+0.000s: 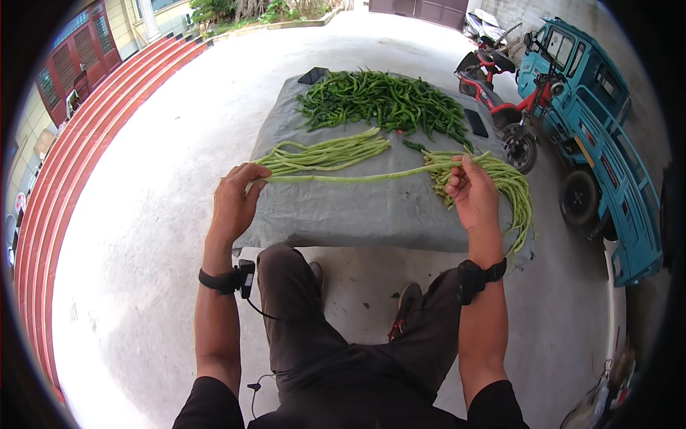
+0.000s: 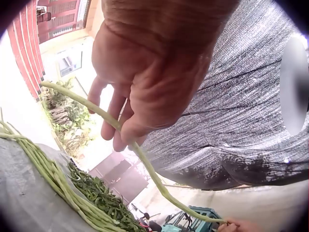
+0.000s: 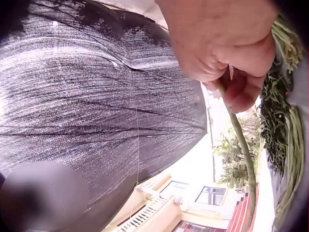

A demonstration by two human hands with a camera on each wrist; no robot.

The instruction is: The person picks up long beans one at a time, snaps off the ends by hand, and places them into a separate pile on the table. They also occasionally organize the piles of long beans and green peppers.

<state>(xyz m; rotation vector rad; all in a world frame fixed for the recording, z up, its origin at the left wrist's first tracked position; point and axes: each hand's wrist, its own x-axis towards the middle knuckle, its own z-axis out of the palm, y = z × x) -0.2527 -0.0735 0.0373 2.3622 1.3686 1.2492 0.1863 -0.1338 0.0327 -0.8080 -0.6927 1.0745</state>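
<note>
One long green bean (image 1: 357, 177) is stretched level above the grey cloth, held at both ends. The left hand (image 1: 238, 200) pinches its left end between thumb and fingers; in the left wrist view the bean (image 2: 157, 180) passes under the thumb of that hand (image 2: 149, 87). The right hand (image 1: 474, 196) pinches the other end; in the right wrist view the bean (image 3: 244, 145) hangs from the fingertips of this hand (image 3: 227, 53). Behind the bean lies a loose bundle of long beans (image 1: 329, 154). A second, thicker bundle (image 1: 511, 187) is beside and beneath the right hand.
A heap of green peppers (image 1: 382, 100) covers the far part of the grey cloth (image 1: 343, 222). Dark flat objects lie near it, at the far left corner (image 1: 313, 75) and right side (image 1: 475, 123). A red bike (image 1: 500, 100) and blue three-wheeler (image 1: 607, 143) stand at right.
</note>
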